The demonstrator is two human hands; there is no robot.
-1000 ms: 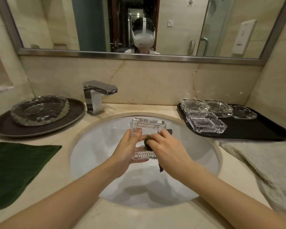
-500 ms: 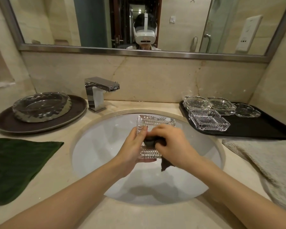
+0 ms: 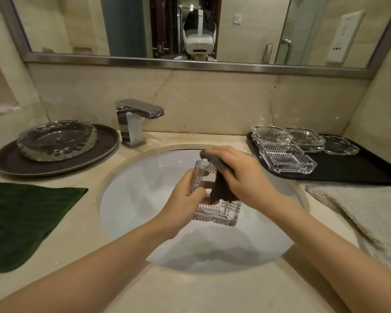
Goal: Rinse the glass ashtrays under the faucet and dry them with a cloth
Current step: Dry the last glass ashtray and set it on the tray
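Observation:
Over the white sink basin, my left hand grips a clear ribbed square glass ashtray by its left rim, tilted toward me. My right hand holds a dark grey cloth pressed against the ashtray's top edge, with cloth hanging into its hollow. The chrome faucet stands behind the basin's left side; no water is visible. Several more glass ashtrays sit on a black tray at the right.
A large round glass dish rests on a dark round plate at the left. A dark green cloth lies on the counter at the left, a beige towel at the right. A mirror spans the wall.
My right hand has moved the cloth up from the ashtray's middle to its top edge. The ashtray is tilted more upright in my left hand.

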